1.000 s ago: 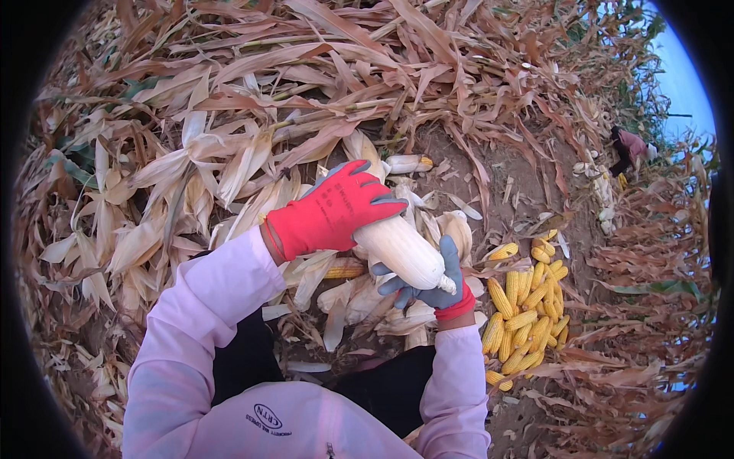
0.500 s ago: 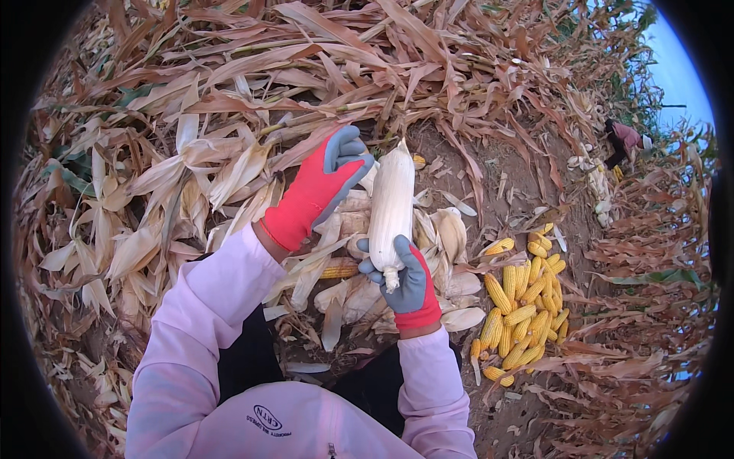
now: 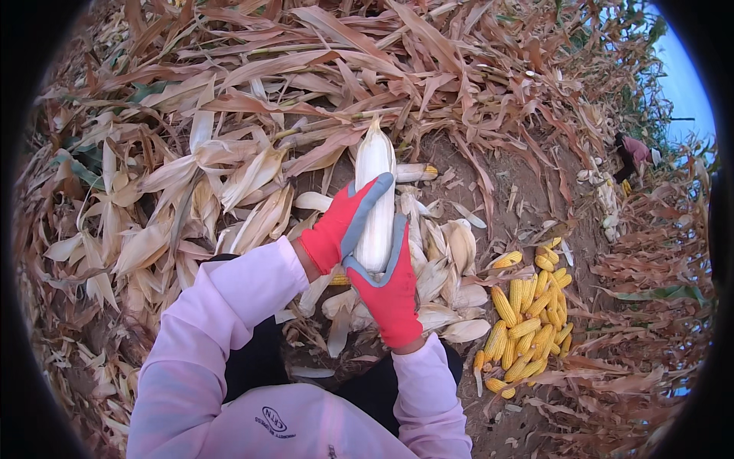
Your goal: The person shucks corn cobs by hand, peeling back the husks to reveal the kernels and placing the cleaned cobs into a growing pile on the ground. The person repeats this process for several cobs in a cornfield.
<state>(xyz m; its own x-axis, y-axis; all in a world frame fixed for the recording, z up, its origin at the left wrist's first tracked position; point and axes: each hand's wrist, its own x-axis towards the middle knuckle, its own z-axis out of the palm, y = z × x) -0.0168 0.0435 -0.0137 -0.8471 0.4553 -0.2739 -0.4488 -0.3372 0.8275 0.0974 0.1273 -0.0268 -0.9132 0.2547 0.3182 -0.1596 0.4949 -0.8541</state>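
An ear of corn (image 3: 377, 153) in its pale dry husk stands nearly upright in front of me, its pointed tip away from me. My left hand (image 3: 348, 222), in a red glove with grey palm and fingers, wraps round its left side. From the right and below, my right hand (image 3: 388, 283), gloved the same way, grips the lower part, thumb along the husk. The stem end is hidden by the gloves. Beyond the ear on the soil lies another husked ear (image 3: 417, 172) with yellow kernels at its end. Several unpeeled ears and loose husks (image 3: 451, 268) lie just under my hands.
To the right is a heap of bare yellow corn cobs (image 3: 527, 329). Dry stalks and leaves (image 3: 329, 69) cover the ground ahead, and torn husks (image 3: 214, 168) spread at the left. A person (image 3: 634, 155) bends down far off at the upper right.
My left hand, empty and raised beside the ear before, has closed round it. My right hand has shifted its grip on the lower end, and the ear has moved slightly left.
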